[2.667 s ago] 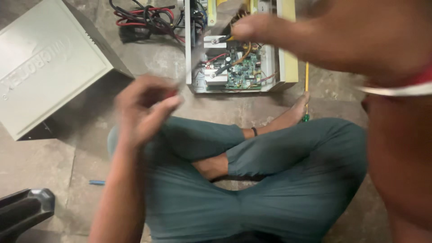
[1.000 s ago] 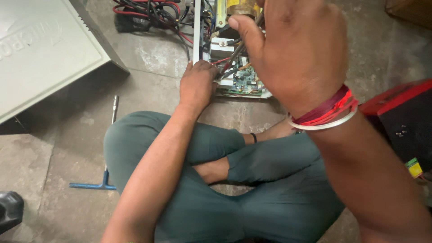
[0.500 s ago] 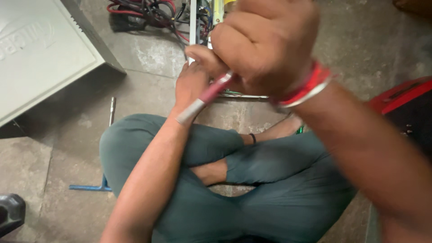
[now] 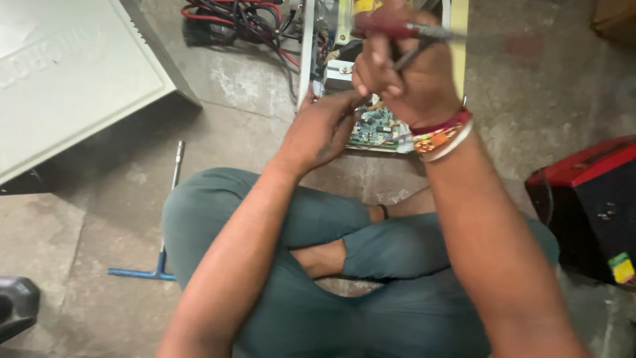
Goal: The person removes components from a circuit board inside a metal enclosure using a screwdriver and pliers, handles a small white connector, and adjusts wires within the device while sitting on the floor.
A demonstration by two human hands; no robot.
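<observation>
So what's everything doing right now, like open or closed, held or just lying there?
Right hand: grip closed around a red-handled tool.
Red-handled tool: held up, lying sideways, metal tip pointing right.
Left hand: fingers curled at the edge of the circuit board, holding nothing I can see.
Metal device case: open, insides showing.
Circuit board: uncovered.
Grey cover: off, lying on the floor.
Blue T-handled tool: lying on the floor, untouched.

light: dim, even indoor | shadows: soft, under legs | blur: right hand [image 4: 407, 73], forearm | glare: none
</observation>
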